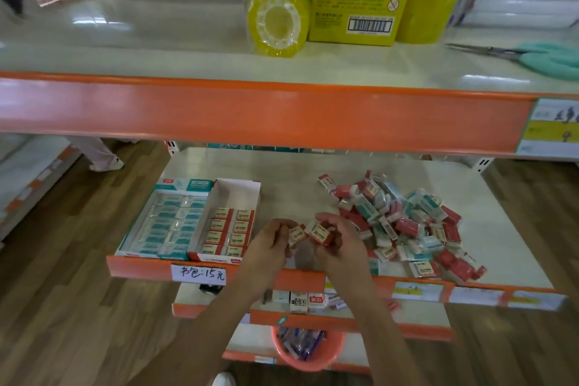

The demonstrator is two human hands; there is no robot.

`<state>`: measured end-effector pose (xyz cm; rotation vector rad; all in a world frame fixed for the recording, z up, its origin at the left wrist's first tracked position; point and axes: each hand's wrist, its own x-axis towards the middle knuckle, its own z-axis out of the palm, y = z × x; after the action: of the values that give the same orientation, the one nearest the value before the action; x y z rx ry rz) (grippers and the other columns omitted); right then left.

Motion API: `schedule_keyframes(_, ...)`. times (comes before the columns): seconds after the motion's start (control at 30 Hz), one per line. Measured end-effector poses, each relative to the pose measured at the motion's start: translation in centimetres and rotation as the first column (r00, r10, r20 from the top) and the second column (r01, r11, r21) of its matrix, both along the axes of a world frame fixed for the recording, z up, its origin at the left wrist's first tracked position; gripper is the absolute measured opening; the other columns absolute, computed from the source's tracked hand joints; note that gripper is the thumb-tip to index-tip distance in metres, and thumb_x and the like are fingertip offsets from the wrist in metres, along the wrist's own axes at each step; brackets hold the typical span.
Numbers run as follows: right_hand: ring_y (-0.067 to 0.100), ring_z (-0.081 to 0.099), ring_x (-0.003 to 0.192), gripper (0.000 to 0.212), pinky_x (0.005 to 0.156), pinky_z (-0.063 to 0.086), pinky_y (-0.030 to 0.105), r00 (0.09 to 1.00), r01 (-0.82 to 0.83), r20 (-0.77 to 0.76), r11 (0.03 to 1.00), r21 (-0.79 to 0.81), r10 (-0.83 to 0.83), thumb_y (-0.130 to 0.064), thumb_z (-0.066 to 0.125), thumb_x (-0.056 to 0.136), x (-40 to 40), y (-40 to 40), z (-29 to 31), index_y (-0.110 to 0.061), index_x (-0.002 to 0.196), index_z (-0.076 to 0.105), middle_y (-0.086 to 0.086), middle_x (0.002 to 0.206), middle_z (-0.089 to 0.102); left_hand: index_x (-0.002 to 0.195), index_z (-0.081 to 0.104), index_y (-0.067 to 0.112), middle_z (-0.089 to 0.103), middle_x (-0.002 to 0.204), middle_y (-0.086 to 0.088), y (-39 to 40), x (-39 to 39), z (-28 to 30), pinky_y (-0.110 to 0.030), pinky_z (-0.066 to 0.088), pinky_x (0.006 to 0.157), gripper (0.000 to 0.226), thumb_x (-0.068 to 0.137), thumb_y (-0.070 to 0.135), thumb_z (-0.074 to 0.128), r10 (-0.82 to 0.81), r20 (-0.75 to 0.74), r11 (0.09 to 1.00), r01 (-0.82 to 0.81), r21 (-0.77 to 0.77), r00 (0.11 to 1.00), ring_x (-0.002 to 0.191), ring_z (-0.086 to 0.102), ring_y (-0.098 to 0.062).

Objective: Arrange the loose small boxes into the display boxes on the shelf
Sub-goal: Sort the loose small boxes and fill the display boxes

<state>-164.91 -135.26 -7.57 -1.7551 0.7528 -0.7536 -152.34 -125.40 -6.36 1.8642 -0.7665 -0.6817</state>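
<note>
While each hand pinches a red small box, the left hand [272, 240] holding the left box [297, 233] and the right hand [340, 240] holding the right box [320, 232], both sets of fingers are curled round their loads, and the boxes nearly touch between the fingertips. Best, I judge, to turn both label-up (matching the rows already packed) before sliding them into the red display box [228, 219], left of the fingers and half empty. A loose pile [404, 222] lies right of the fingers on the shelf [282, 185]. Full, the teal display box [166, 222] sits farther left.
</note>
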Motion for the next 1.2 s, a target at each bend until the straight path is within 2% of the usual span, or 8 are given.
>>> schedule_keyframes(0.13, 0.004, 0.055, 0.084, 0.051, 0.075, 0.046, 0.021, 0.999, 0.008, -0.051, 0.998, -0.07, -0.011, 0.0, 0.071, 0.077, 0.0, 0.1, 0.0, -0.034, 0.113, 0.062, -0.01, 0.103, 0.056, 0.102, 0.058, 0.036, 0.066, 0.073, 0.008, 0.0, 0.2, 0.1, -0.032, 0.052, 0.068, 0.019, 0.1, 0.029, 0.04, -0.064, -0.075, 0.997, 0.066, 0.027, 0.995, 0.068, 0.061, -0.005)
schedule_keyframes(0.33, 0.015, 0.061, 0.093, 0.036, 0.078, 0.051, 0.029, 0.996, 0.084, 0.009, 0.996, 0.007, -0.084, -0.017, 0.071, 0.085, -0.1, 0.6, 0.1, -0.041, 0.109, 0.061, -0.008, 0.105, 0.061, 0.112, 0.054, 0.03, 0.065, 0.093, 0.012, 0.1, 0.0, 0.1, -0.01, 0.044, 0.065, 0.035, 0.081, 0.033, 0.069, -0.16, 0.124, 0.981, 0.144, 0.126, 0.979, 0.082, 0.06, 0.0)
schedule_keyframes(0.47, 0.005, 0.061, 0.09, 0.039, 0.071, 0.045, 0.01, 0.993, 0.097, -0.057, 0.995, -0.033, -0.099, -0.012, 0.073, 0.08, 0.1, 0.7, 0.1, -0.041, 0.104, 0.062, -0.016, 0.099, 0.063, 0.107, 0.062, 0.021, 0.055, 0.106, 0.002, 0.0, -0.6, -0.1, -0.005, 0.037, 0.071, 0.026, 0.082, 0.018, 0.068, -0.069, 0.31, 0.994, 0.041, 0.096, 0.948, 0.082, 0.053, -0.005)
schedule_keyframes(0.57, 0.001, 0.062, 0.089, 0.032, 0.07, 0.046, 0.01, 0.987, 0.098, -0.12, 0.992, -0.078, -0.107, -0.022, 0.076, 0.078, 0.2, 0.8, 0.3, -0.039, 0.101, 0.06, -0.02, 0.096, 0.064, 0.11, 0.062, 0.021, 0.045, 0.111, 0.003, 0.7, -1.1, -0.1, 0.003, 0.033, 0.074, 0.025, 0.086, 0.017, 0.065, -0.09, 0.354, 0.996, 0.081, 0.039, 0.931, 0.081, 0.047, 0.002)
schedule_keyframes(0.77, 0.001, 0.066, 0.089, 0.027, 0.072, 0.05, 0.011, 0.99, 0.104, -0.089, 0.992, -0.073, -0.11, -0.022, 0.078, 0.08, 1.0, 0.7, 1.0, -0.031, 0.102, 0.065, -0.012, 0.098, 0.069, 0.118, 0.06, 0.018, 0.051, 0.114, -0.002, 2.5, 1.7, 2.3, -0.023, 0.048, 0.07, 0.032, 0.086, 0.017, 0.066, -0.081, 0.609, 0.991, 0.128, -0.034, 0.789, 0.084, 0.055, -0.013)
schedule_keyframes(0.87, 0.001, 0.061, 0.091, 0.025, 0.075, 0.047, 0.01, 0.986, 0.057, -0.138, 0.974, -0.219, -0.089, -0.021, 0.078, 0.079, 2.7, 0.9, 1.8, -0.025, 0.101, 0.067, -0.011, 0.104, 0.06, 0.11, 0.065, 0.016, 0.056, 0.108, -0.006, 3.6, 4.7, 3.3, -0.038, 0.052, 0.07, 0.027, 0.084, 0.016, 0.068, -0.073, 0.689, 0.997, 0.08, 0.022, 0.721, 0.094, 0.055, -0.025)
schedule_keyframes(0.97, 0.002, 0.056, 0.09, 0.024, 0.076, 0.045, 0.017, 0.974, 0.013, -0.207, 0.943, -0.334, -0.087, -0.027, 0.077, 0.08, 4.9, 1.7, 2.2, -0.025, 0.102, 0.068, -0.013, 0.101, 0.057, 0.107, 0.067, 0.016, 0.06, 0.108, -0.005, 4.8, 7.6, 3.4, -0.041, 0.051, 0.076, 0.023, 0.084, 0.015, 0.066, -0.086, 0.72, 0.995, 0.028, 0.092, 0.688, 0.099, 0.053, -0.028)
schedule_keyframes(1.2, 0.005, 0.057, 0.095, 0.031, 0.087, 0.048, 0.021, 0.944, -0.123, -0.328, 0.953, -0.277, 0.027, -0.028, 0.072, 0.085, 10.1, 2.6, 3.0, -0.025, 0.116, 0.066, -0.013, 0.103, 0.053, 0.109, 0.067, 0.024, 0.063, 0.109, 0.005, 5.6, 11.6, 2.7, -0.035, 0.047, 0.075, 0.024, 0.085, 0.025, 0.063, -0.089, 0.687, 0.984, -0.045, 0.175, 0.722, 0.102, 0.049, -0.019)
